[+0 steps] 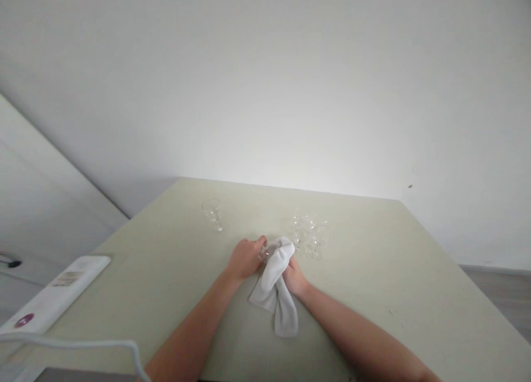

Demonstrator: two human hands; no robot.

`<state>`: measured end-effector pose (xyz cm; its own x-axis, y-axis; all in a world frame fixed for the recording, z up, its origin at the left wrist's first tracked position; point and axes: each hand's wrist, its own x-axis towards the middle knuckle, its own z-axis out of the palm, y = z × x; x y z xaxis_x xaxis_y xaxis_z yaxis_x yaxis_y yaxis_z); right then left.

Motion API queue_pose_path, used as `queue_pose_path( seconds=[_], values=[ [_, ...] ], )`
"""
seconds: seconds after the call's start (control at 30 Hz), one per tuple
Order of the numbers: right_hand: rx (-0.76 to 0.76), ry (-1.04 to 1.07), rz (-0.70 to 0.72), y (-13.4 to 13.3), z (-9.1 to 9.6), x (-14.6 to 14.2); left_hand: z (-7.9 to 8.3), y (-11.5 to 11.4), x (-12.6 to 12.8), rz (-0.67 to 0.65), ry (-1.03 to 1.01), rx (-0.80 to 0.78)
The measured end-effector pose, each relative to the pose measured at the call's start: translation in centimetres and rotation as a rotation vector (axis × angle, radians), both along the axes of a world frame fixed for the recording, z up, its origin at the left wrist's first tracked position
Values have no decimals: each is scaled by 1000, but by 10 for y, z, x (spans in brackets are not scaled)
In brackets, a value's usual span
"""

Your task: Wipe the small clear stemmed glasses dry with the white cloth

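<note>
Near the middle of the table, my left hand [248,257] is closed around a small clear glass [265,253]. A white cloth [279,266] covers the right side of that glass, and its loose ends hang down toward me. My right hand [295,277] grips the cloth from the right, its fingers mostly hidden behind the fabric. Just beyond my right hand stands a cluster of several clear stemmed glasses [309,235]. One more stemmed glass [213,211] is farther off to the left, apart from the others.
The pale green table [373,260] reaches back to a plain white wall [290,94]. At its left edge lies a long white box-like object [70,288] with a purple round mark. A white cable [83,343] curves across the lower left corner, above a dark flat thing [78,375].
</note>
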<state>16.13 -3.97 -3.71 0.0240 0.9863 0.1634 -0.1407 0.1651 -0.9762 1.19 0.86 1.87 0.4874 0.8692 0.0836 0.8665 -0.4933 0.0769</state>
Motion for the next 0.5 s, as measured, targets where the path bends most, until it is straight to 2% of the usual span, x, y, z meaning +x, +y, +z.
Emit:
queue_pose_path(
  seconds=[0.3, 0.5],
  values=[
    [-16, 20, -6, -3, 7, -2, 0, 0, 0, -11, -15, -25],
    [-20, 32, 39, -1, 1, -2, -1, 1, -1, -11, -13, -20]
  ],
)
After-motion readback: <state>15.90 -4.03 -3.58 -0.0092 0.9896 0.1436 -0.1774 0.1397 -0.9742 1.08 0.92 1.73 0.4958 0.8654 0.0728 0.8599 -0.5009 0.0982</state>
